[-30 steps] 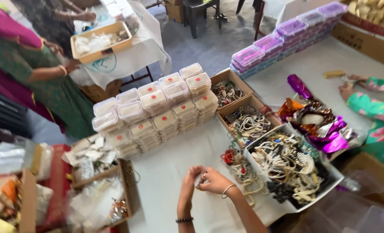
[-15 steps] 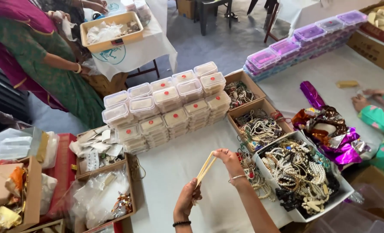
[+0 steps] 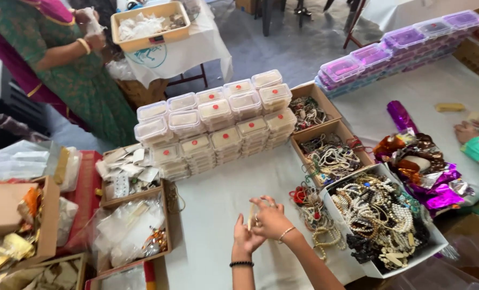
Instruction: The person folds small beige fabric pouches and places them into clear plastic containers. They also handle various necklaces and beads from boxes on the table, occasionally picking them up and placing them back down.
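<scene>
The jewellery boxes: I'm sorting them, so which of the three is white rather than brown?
The white box, nearest the hands and piled with pearl strands. The middle box and far box are brown cardboard.

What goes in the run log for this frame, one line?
left hand: holding thin tan strip | right hand: pinching same strip | nearest: white tray of bead necklaces | surface: white-covered table
</scene>
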